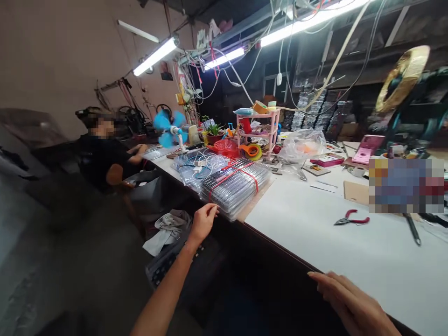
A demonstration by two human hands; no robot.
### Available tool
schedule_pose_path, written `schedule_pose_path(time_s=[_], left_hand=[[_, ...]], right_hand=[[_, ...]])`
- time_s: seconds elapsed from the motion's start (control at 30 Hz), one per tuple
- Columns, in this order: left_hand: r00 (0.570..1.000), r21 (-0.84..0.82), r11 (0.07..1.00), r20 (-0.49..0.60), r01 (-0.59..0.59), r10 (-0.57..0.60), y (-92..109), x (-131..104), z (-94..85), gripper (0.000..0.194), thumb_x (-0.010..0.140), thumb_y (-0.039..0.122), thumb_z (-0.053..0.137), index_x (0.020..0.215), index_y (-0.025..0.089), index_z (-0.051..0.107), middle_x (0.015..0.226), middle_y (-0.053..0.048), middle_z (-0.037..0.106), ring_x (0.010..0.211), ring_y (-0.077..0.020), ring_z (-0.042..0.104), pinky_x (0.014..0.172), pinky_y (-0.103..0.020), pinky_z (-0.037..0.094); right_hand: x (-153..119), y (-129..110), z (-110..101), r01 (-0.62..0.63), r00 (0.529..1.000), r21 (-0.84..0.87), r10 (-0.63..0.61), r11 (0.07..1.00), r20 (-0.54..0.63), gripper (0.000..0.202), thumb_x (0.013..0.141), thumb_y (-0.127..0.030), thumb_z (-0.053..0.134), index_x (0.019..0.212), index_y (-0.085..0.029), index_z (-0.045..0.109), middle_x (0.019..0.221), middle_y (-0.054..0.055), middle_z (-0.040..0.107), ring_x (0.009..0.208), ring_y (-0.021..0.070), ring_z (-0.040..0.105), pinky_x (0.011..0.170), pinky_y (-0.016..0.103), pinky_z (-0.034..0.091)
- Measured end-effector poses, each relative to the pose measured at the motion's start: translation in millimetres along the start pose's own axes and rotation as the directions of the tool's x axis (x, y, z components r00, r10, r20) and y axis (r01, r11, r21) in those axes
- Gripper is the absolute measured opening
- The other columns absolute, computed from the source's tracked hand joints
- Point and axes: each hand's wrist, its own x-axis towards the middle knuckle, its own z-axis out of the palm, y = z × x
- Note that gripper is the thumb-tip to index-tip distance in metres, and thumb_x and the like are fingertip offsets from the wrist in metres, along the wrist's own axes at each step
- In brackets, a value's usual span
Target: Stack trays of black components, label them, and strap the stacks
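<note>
My left hand (203,221) reaches to the near corner of a bundle of clear plastic trays (234,184) tied with red string. Its thumb and fingers are drawn together in a pinch; whether they grip the trays or anything else is hidden. My right hand (350,298) is at the front edge of the white table (294,224), fingers stretched out and holding nothing. Beyond it on the tabletop lie red-handled cutting pliers (352,218). More clear plastic trays (191,168), with a white cable over them, lie behind the tied bundle.
A blue fan (170,128), a pink shelf (261,130), tape rolls (252,150) and a plastic bag (303,142) stand along the back. At right are a pink phone (367,149) and a cardboard piece (357,192). Another person (101,154) sits at left. A crate (168,266) is below.
</note>
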Motion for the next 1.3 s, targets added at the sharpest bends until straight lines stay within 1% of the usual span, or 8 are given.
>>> schedule_pose_path(time_s=[0.2,0.4,0.5,0.73,0.87,1.0,1.17,1.3], left_hand=[[0.971,0.226,0.963,-0.152,-0.145,0.182,-15.8,51.6,2.4,0.025,0.082,0.036,0.047,0.089,0.018,0.062,0.093,-0.008,0.061,0.081,-0.0205,0.059,0.074,-0.035,0.051],[0.948,0.121,0.993,-0.318,0.003,0.036,-30.7,66.4,25.5,0.03,0.08,0.041,0.05,0.096,0.017,0.057,0.086,-0.006,0.058,0.071,-0.0183,0.058,0.071,-0.035,0.051],[0.941,0.001,0.998,-0.333,0.057,-0.054,-32.2,67.5,30.4,0.031,0.082,0.042,0.048,0.097,0.017,0.058,0.082,-0.005,0.06,0.074,-0.0189,0.059,0.071,-0.033,0.05],[0.939,0.239,0.97,-0.325,-0.029,0.108,-26.6,69.5,20.3,0.032,0.084,0.045,0.046,0.09,0.017,0.059,0.086,-0.007,0.058,0.079,-0.0211,0.058,0.075,-0.035,0.046],[0.985,0.284,0.958,-0.171,0.042,0.008,-18.6,69.8,7.9,0.036,0.087,0.048,0.043,0.068,0.02,0.054,0.063,-0.002,0.059,0.06,-0.0173,0.055,0.063,-0.029,0.041],[0.972,0.505,0.862,-0.171,-0.051,0.158,2.1,100.4,3.2,0.029,0.089,0.034,0.044,0.07,0.019,0.059,0.075,-0.005,0.065,0.077,-0.0209,0.059,0.074,-0.033,0.04],[0.915,0.535,0.754,0.331,-0.382,0.229,18.7,161.1,34.6,0.029,0.089,0.033,0.045,0.1,0.017,0.065,0.109,-0.011,0.062,0.104,-0.0246,0.055,0.093,-0.037,0.039],[0.886,0.538,0.729,0.417,-0.422,0.205,2.5,173.9,58.4,0.046,0.09,0.036,0.042,0.132,0.017,0.047,0.136,-0.012,0.047,0.129,-0.0293,0.037,0.108,-0.044,0.027]], right_hand=[[48.1,103.3,-12.4,-0.213,0.967,-0.269,0.241,0.939,0.079,0.029,0.09,-0.034,0.039,0.103,-0.028,0.064,0.102,0.008,0.065,0.09,0.0192,0.063,0.077,0.031,0.055],[80.1,177.7,-29.2,-0.256,0.903,-0.644,0.416,0.721,0.108,0.031,0.085,-0.03,0.04,0.092,-0.019,0.068,0.093,0.014,0.066,0.081,0.0278,0.062,0.071,0.044,0.05],[103.6,172.5,-22.9,-0.19,0.912,-0.679,0.384,0.709,0.145,0.032,0.087,-0.028,0.038,0.098,-0.018,0.066,0.097,0.013,0.064,0.079,0.0262,0.061,0.066,0.04,0.048],[190.6,123.3,29.3,-0.04,0.951,-0.462,0.175,0.886,0.253,0.029,0.09,-0.024,0.038,0.099,-0.018,0.065,0.096,0.011,0.063,0.083,0.0207,0.059,0.071,0.033,0.046],[266.0,99.3,61.6,-0.052,0.948,-0.349,0.156,0.936,0.276,0.032,0.091,-0.02,0.036,0.094,-0.016,0.067,0.093,0.01,0.064,0.084,0.0191,0.059,0.073,0.029,0.043],[359.3,81.9,101.7,-0.072,0.957,-0.323,0.156,0.944,0.243,0.032,0.093,-0.02,0.036,0.096,-0.016,0.067,0.1,0.01,0.065,0.093,0.0173,0.059,0.08,0.026,0.04],[446.8,78.1,157.0,-0.19,0.913,-0.341,0.293,0.921,0.283,0.03,0.092,-0.034,0.046,0.094,-0.012,0.067,0.099,0.01,0.066,0.091,0.0171,0.06,0.081,0.03,0.045],[467.5,78.8,188.2,-0.306,0.872,-0.364,0.412,0.88,0.263,0.042,0.084,-0.049,0.056,0.099,-0.011,0.064,0.111,0.014,0.061,0.099,0.0223,0.059,0.085,0.042,0.047]])
